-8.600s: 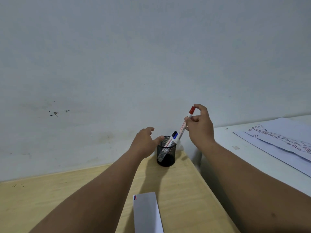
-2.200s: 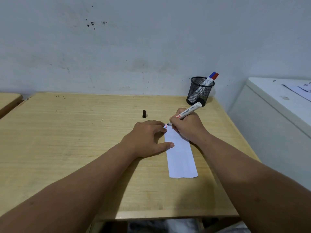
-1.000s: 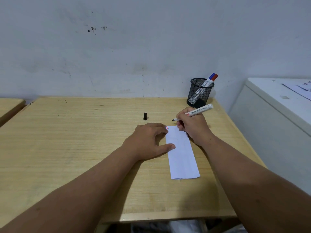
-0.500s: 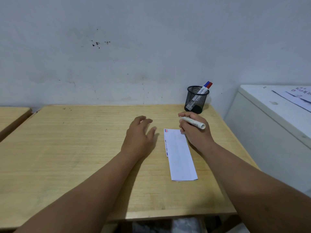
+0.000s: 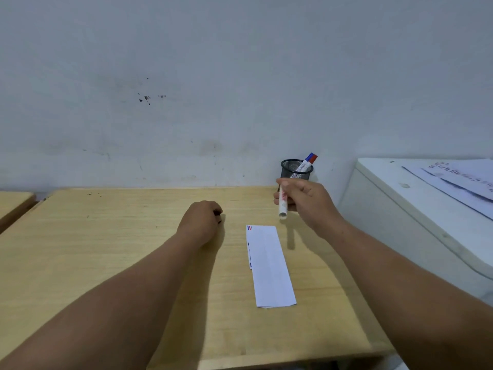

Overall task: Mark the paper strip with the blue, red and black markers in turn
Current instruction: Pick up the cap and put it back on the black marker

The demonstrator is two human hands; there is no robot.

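White plastic marker (image 5: 282, 202), light and rigid, hangs clamped mid-barrel in your right hand (image 5: 304, 197) above the flimsy paper strip (image 5: 269, 265) on the counter (image 5: 106, 249); left hand (image 5: 201, 220) fingers curl together, so pin paper flat.

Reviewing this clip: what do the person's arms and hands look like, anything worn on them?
Both forearms are bare right up to the frame edge, with no sleeves in view. The left hand and right hand wear no gloves. No watch, bracelet or ring is visible, though the fingers are partly curled out of sight.
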